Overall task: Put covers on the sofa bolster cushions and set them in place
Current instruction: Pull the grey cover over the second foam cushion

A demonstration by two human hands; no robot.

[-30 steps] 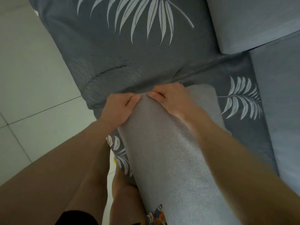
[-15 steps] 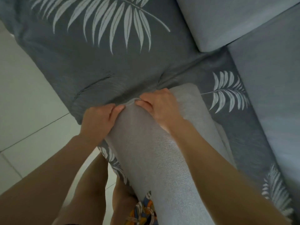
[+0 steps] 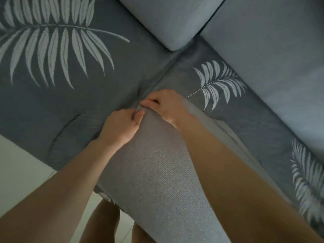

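Head view: the bolster cushion [image 3: 154,181], covered in light grey woven fabric, lies between the two forearms, with its far end directly under both hands and its near end passing out of the lower edge of the frame. The left hand [image 3: 121,127] sits on the left side of the far end; its fingers are curled and its thumb and forefinger pinch a fold of the grey cover fabric at the tip. The right hand [image 3: 164,106] sits on the right side of the same end, touching the left hand's pinch point; its fingers are curled over the edge of the fabric and grip it. Neither hand is released. The long axis of the bolster cushion runs from the lower centre of the frame, near the person's legs [image 3: 105,223], up and slightly left toward the sofa. Its far end points at the crease where two leaf-patterned sofa seat sections [image 3: 57,106] meet, and rests against that dark grey cover. A plain light grey back cushion [image 3: 171,21] lies beyond, well apart from the hands. Pale floor tiles [image 3: 21,172] show at the lower left.
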